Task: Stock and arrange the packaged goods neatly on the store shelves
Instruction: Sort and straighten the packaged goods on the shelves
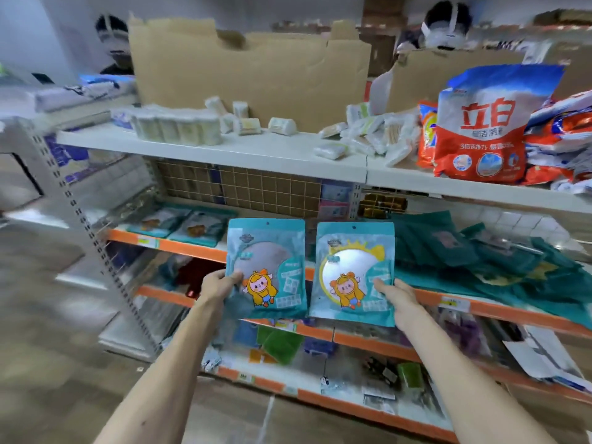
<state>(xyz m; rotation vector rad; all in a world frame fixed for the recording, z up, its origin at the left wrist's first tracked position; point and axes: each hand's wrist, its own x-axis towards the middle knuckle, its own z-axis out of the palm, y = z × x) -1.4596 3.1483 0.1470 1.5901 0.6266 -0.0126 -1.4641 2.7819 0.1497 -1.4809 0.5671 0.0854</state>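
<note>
Store shelving runs across the room in front of the person, white boards with orange front rails. On the top shelf [243, 152] a torn sheet of cardboard [250, 75] leans along the back edge. A row of small white packs [179, 126] sits toward the left end, and a loose heap of white sachets [368, 133] lies past the middle. A red, white and blue detergent bag [483, 129] stands upright near the right end, among other bags.

One level down, the middle shelf [166, 243] carries two flat teal packets [179, 224] near its left end. A sprawling teal pile [480, 261] covers its right half, some of it hanging over the front edge.

Both bare arms reach forward, each hand holding a packet upright in the air before that shelf's front edge, the two just beside each other. The left hand [221, 283] pinches the left packet [266, 267] at its lower left edge, thumb on the front and fingers curled behind. The right hand [397, 299] pinches the right packet [352, 274] at its lower right edge in the same way. Each packet is teal with a round window and a yellow cartoon figure, and the right one's window is ringed by a yellow sun shape.

Below, the lower shelves [368, 342] hold green, blue and purple goods, too blurred to tell apart.
</note>
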